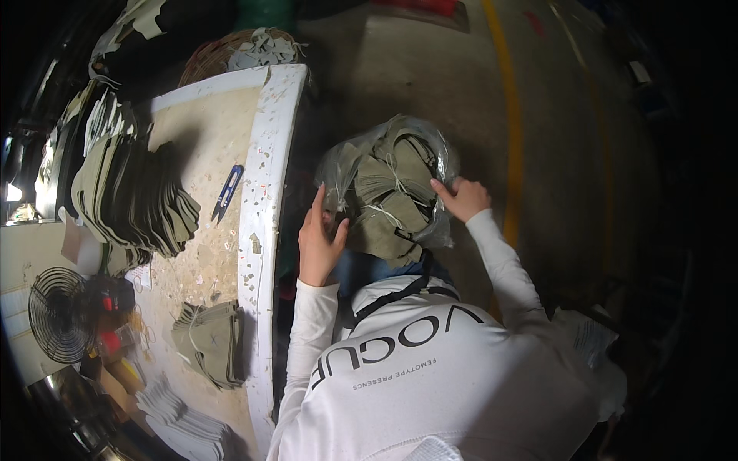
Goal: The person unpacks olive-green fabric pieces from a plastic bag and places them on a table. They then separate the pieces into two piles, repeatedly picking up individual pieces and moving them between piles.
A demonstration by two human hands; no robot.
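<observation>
In front of my lap sits a clear plastic bag (449,150), its mouth spread wide. Inside it are several bundles of olive-grey cut fabric pieces (396,173), some tied round with white string. At the bag's left side is my left hand (319,242), its index finger stretched up and its thumb apart, close against the plastic. My right hand (465,200) is on the right rim, thumb and fingers closed on the plastic bag. The bag's underside is hidden.
The worktable (265,146) on the left carries blue thread snips (228,192), a long row of olive fabric pieces (131,188), a tied bundle (211,342) and white pieces (184,422). A fan (61,315) stands beyond. A wicker basket (211,55) holds scraps.
</observation>
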